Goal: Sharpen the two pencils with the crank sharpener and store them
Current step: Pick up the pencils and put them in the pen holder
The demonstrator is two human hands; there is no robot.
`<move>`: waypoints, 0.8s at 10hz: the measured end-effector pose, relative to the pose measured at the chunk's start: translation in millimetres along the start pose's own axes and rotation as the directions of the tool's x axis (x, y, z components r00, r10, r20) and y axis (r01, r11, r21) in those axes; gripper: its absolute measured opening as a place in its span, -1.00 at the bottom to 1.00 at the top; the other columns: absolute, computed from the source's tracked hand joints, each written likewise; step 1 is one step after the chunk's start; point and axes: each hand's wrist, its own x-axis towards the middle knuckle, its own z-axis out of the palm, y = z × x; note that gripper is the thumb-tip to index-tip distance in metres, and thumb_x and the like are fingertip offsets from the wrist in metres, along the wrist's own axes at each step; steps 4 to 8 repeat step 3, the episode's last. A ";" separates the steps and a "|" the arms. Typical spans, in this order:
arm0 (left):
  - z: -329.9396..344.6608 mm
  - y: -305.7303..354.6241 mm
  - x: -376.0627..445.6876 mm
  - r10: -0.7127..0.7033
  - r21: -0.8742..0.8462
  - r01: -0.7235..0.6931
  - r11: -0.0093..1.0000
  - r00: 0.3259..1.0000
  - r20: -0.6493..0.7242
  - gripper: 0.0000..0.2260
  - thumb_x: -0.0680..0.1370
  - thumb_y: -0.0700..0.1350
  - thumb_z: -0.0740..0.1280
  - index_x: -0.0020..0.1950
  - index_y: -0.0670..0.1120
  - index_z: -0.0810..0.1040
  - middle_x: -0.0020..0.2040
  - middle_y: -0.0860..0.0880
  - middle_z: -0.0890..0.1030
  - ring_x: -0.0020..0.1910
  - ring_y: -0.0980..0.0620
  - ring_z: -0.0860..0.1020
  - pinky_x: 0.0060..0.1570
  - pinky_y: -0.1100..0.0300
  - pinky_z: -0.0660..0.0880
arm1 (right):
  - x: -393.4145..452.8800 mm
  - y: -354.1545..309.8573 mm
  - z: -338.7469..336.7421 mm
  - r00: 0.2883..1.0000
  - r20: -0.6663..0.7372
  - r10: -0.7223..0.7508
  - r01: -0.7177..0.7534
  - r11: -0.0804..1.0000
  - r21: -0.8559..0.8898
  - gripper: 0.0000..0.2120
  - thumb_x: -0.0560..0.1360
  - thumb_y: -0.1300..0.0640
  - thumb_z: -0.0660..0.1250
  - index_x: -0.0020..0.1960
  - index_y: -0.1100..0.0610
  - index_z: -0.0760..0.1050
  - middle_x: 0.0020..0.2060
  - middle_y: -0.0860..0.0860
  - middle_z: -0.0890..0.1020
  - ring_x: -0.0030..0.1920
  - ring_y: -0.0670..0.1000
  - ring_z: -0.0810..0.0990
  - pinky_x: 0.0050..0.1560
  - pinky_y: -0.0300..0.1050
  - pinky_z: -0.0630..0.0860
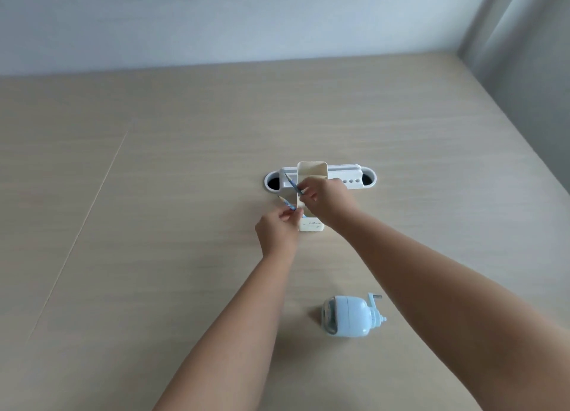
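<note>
A tall cream pencil holder (312,170) stands in the middle of the wooden desk. My left hand (277,228) pinches a blue pencil (286,204) just left of the holder, tip pointing up and left. My right hand (327,199) is in front of the holder and grips a second blue pencil (292,183), which slants up to the left past the holder's edge. The light blue crank sharpener (350,316) lies on the desk near me, between my forearms, its handle facing right.
Behind the holder sits a white cable-grommet tray (354,179) with round holes, set into the desk (154,225). A wall runs along the desk's far edge and a grey curtain hangs at the right.
</note>
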 end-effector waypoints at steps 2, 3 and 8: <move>1.4 -2.8 0.9 -0.029 0.002 0.029 1.000 0.999 0.019 -0.84 0.47 -0.03 0.40 -0.22 -0.09 0.67 -0.36 -0.07 0.67 -0.29 -0.12 0.64 -0.16 0.10 0.52 | -2.5 8.8 12.9 0.998 0.065 0.018 -0.014 0.998 -0.054 -0.75 0.45 0.22 0.24 0.03 0.06 0.63 -0.14 0.10 0.69 -0.11 0.12 0.62 -0.12 -0.04 0.56; -0.5 -3.3 -1.1 -0.012 0.017 0.012 1.000 1.000 0.010 -0.82 0.49 -0.07 0.38 -0.29 -0.09 0.63 -0.39 -0.04 0.64 -0.30 -0.13 0.63 -0.14 0.04 0.56 | -6.0 12.5 14.4 0.998 0.055 0.026 -0.021 0.997 -0.078 -0.71 0.50 0.23 0.20 0.14 0.09 0.59 -0.08 0.17 0.68 -0.07 0.18 0.61 -0.07 -0.03 0.55; -0.5 -3.3 -1.1 -0.012 0.017 0.012 1.000 1.000 0.010 -0.82 0.49 -0.07 0.38 -0.29 -0.09 0.63 -0.39 -0.04 0.64 -0.30 -0.13 0.63 -0.14 0.04 0.56 | -6.0 12.5 14.4 0.998 0.055 0.026 -0.021 0.997 -0.078 -0.71 0.50 0.23 0.20 0.14 0.09 0.59 -0.08 0.17 0.68 -0.07 0.18 0.61 -0.07 -0.03 0.55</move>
